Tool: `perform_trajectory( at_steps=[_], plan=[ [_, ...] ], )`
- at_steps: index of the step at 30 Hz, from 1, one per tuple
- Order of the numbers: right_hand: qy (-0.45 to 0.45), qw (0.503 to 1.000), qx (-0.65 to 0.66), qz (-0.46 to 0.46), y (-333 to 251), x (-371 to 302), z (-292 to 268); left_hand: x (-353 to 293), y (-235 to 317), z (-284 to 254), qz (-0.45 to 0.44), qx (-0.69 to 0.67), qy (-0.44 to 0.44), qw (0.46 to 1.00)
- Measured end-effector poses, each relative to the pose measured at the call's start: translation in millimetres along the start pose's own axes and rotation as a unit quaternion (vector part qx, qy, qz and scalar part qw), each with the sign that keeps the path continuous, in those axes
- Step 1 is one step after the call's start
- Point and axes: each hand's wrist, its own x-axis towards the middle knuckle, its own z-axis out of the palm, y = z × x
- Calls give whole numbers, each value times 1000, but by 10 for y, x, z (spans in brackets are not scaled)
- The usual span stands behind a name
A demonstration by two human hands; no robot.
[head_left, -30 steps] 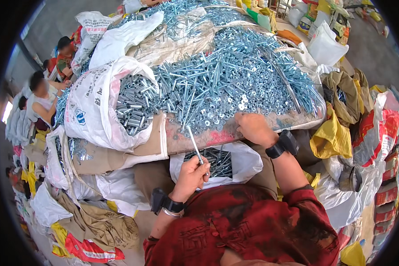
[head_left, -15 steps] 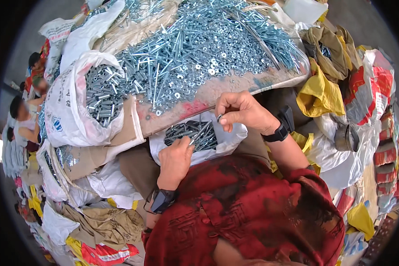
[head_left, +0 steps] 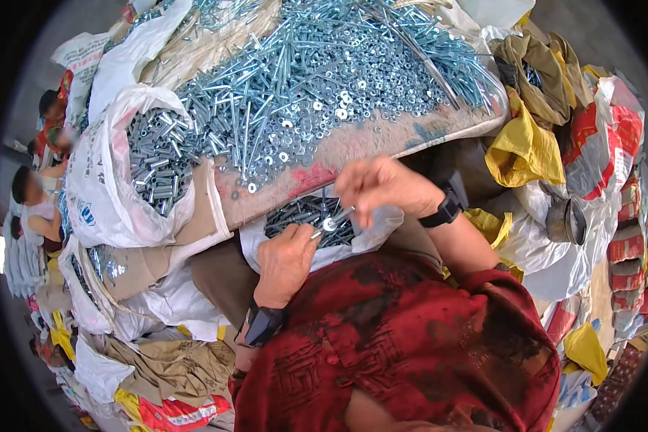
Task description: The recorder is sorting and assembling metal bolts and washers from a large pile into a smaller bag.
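My left hand [head_left: 286,263] is closed around a metal bolt, which points up and to the right from its fingertips. A shiny round washer [head_left: 329,225] shows at the bolt, between my two hands. Over the bolt's far end is my right hand [head_left: 389,191], fingers curled and smeared by motion; what they grip cannot be made out. Below both hands, a white sack [head_left: 250,237] in my lap stands open, filled with finished-looking anchor bolts [head_left: 295,214].
A table board [head_left: 417,133] ahead carries a heap of long bolts [head_left: 288,65] and many loose washers and nuts [head_left: 367,90]. At left, a white sack [head_left: 97,180] holds metal sleeves [head_left: 162,162]. Yellow cloth [head_left: 525,147] and a metal tin [head_left: 567,222] lie right. People [head_left: 39,205] sit far left.
My right hand has moved slightly left and down toward the left hand's bolt. A washer now shows at the bolt. My left hand stays nearly in place.
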Motion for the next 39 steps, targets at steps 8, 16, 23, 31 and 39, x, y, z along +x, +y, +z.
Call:
perform_trajectory(
  at_steps=[8, 16, 23, 31, 39],
  plan=[
    [494, 433, -748, -90, -160, -104, -1127, -118, -222, 165, -190, -281, -18, 940],
    [504, 415, -757, -10, -201, -97, -1091, -54, -25, 86, -168, -222, -57, 959],
    [483, 447, -753, 10, -278, -127, -1243, -69, 18, 7, -160, -214, -45, 963],
    [485, 445, -752, -31, -175, -55, -1220, -100, 17, 75, -149, -261, -37, 953],
    [420, 426, -796, -96, -127, 227, -932, -92, -38, 78, -179, -266, -49, 946]
  ],
)
